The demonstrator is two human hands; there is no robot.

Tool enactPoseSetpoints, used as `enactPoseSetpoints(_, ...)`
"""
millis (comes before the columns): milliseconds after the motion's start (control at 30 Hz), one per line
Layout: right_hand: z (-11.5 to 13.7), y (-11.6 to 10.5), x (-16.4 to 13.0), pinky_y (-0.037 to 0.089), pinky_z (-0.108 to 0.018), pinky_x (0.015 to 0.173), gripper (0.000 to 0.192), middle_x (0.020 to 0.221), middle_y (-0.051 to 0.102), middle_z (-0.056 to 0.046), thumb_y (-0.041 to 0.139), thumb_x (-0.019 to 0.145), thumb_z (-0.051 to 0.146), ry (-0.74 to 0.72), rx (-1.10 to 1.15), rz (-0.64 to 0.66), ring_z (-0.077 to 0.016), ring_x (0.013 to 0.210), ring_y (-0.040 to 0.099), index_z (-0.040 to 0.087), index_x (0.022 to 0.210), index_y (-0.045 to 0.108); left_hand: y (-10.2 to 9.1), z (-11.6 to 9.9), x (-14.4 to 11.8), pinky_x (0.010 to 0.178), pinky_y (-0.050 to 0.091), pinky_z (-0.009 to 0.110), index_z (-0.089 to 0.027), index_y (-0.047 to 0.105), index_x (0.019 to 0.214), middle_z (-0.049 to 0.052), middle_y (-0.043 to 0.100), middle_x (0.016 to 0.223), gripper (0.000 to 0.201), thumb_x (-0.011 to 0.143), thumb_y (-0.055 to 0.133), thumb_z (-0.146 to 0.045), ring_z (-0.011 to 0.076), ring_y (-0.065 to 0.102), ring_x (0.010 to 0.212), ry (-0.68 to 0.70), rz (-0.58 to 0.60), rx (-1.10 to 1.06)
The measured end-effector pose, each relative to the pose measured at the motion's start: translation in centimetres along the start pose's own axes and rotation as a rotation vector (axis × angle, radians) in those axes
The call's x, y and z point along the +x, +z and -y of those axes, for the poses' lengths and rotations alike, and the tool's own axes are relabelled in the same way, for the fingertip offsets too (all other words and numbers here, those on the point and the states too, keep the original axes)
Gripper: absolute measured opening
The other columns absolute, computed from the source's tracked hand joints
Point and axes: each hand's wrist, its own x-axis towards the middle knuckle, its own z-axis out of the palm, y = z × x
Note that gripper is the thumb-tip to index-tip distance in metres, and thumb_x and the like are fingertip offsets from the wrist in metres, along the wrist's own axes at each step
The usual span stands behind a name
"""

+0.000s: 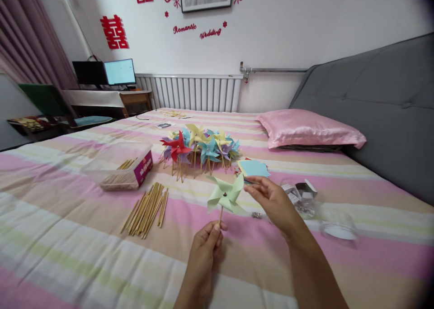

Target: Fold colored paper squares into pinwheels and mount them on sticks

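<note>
**A:** So where's the pinwheel (226,194) relative to the grip?

**B:** Straight above it. Left hand (203,250) pinches the stick's bottom end, stick upright. Right hand (271,200) is closer to the blades, fingers loosely open, holding nothing, just right of them.

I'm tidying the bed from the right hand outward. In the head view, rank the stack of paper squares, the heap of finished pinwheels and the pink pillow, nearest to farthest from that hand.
From the right hand:
1. Stack of paper squares, just above the fingertips.
2. Heap of finished pinwheels, farther up and left, mid-bed.
3. Pink pillow, up and right against the grey headboard.
</note>
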Motion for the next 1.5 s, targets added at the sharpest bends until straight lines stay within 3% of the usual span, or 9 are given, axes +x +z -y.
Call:
enactPoseSetpoints(133, 0.0, 0.1, 0.2, 0.044, -0.037, 0.091, 0.055, 0.107, 0.065, -0.009, 0.059, 0.079, 0.044, -0.099, 0.136, -0.071, -0.0203, 0.100, 0.060, 0.022, 0.128, 0.047, 0.2, 0.0, 0.1, 0.046, 0.014, 0.019, -0.013, 0.062, 0.081, -0.007, 0.030, 0.055, 0.034, 0.076, 0.061, -0.047, 0.0049, 0.021, 0.048, -0.013, 0.014, 0.039)
enactPoseSetpoints(300, 0.1, 0.8, 0.2, 0.043, -0.036, 0.091, 0.043, 0.109, 0.064, -0.009, 0.057, 0.081, 0.046, -0.121, 0.121, -0.005, -0.0215, 0.103, 0.058, 0.020, 0.115, 0.058, 0.3, 0.1, 0.3, 0.045, 0.014, 0.018, -0.013, 0.063, 0.078, -0.007, 0.031, 0.053, 0.038, 0.071, 0.065, -0.051, 0.0047, 0.023, 0.047, -0.022, 0.046, 0.046)
enactPoseSetpoints(433, -0.1, 0.8, 0.4, 0.047, -0.034, 0.083, 0.053, 0.109, 0.065, -0.012, 0.060, 0.076, 0.051, -0.063, 0.166, -0.125, -0.0222, 0.098, 0.060, 0.018, 0.118, 0.054, 0.5, 0.0, 0.3, 0.045, 0.018, 0.017, -0.013, 0.064, 0.079, -0.006, 0.039, 0.053, 0.036, 0.071, 0.067, -0.048, 0.0038, 0.028, 0.046, -0.007, -0.010, -0.005)
enactPoseSetpoints(500, 0.0, 0.6, 0.3, 0.048, -0.033, 0.076, 0.048, 0.097, 0.068, -0.012, 0.062, 0.073, 0.050, -0.009, 0.102, -0.125, -0.0214, 0.086, 0.063, 0.016, 0.106, 0.059, 0.5, -0.1, 0.2, 0.046, 0.023, 0.017, -0.013, 0.064, 0.081, -0.005, 0.045, 0.054, 0.035, 0.072, 0.066, -0.047, 0.0040, 0.032, 0.046, 0.020, -0.058, -0.052)
enactPoseSetpoints(633, 0.4, 1.2, -0.6, 0.046, -0.028, 0.063, 0.024, 0.066, 0.066, -0.005, 0.062, 0.073, 0.039, 0.087, -0.099, 0.183, -0.0174, 0.065, 0.061, 0.015, 0.074, 0.064, 0.2, -0.2, 0.4, 0.053, 0.034, 0.019, -0.012, 0.066, 0.085, 0.001, 0.058, 0.061, 0.033, 0.073, 0.067, -0.043, 0.0088, 0.047, 0.054, 0.088, -0.142, -0.114)
enactPoseSetpoints(733, 0.5, 2.9, -1.5, 0.044, -0.026, 0.058, 0.019, 0.062, 0.067, -0.004, 0.059, 0.073, 0.031, 0.100, -0.171, 0.406, -0.0164, 0.060, 0.060, 0.015, 0.069, 0.068, -0.4, -0.1, 0.7, 0.056, 0.037, 0.020, -0.012, 0.067, 0.082, 0.003, 0.062, 0.065, 0.031, 0.073, 0.068, -0.041, 0.0100, 0.050, 0.059, 0.140, -0.218, -0.123)
enactPoseSetpoints(833, 0.4, 5.1, -2.3, 0.043, -0.025, 0.057, 0.017, 0.063, 0.069, -0.004, 0.060, 0.072, 0.028, 0.068, -0.213, 0.471, -0.0168, 0.060, 0.061, 0.016, 0.070, 0.071, -1.0, -0.2, 0.9, 0.058, 0.040, 0.020, -0.012, 0.067, 0.078, 0.003, 0.064, 0.068, 0.029, 0.070, 0.071, -0.040, 0.0100, 0.052, 0.060, 0.159, -0.253, -0.180)
enactPoseSetpoints(1200, -0.1, 10.0, -3.3, 0.047, -0.024, 0.059, 0.017, 0.071, 0.073, -0.005, 0.058, 0.071, 0.022, 0.069, -0.129, 0.357, -0.0181, 0.064, 0.066, 0.017, 0.073, 0.074, -2.8, -1.3, 0.6, 0.066, 0.047, 0.025, -0.013, 0.069, 0.085, 0.007, 0.071, 0.080, 0.028, 0.070, 0.072, -0.036, 0.0181, 0.065, 0.075, 0.157, -0.222, -0.213)
enactPoseSetpoints(1500, -0.4, 10.4, -2.8, 0.048, -0.025, 0.056, 0.018, 0.066, 0.072, -0.006, 0.059, 0.073, 0.027, 0.093, -0.099, 0.294, -0.0187, 0.060, 0.066, 0.015, 0.072, 0.072, -2.7, -1.8, 0.3, 0.065, 0.045, 0.025, -0.013, 0.070, 0.096, 0.010, 0.071, 0.087, 0.039, 0.066, 0.073, -0.038, 0.0185, 0.063, 0.075, 0.130, -0.285, -0.138)
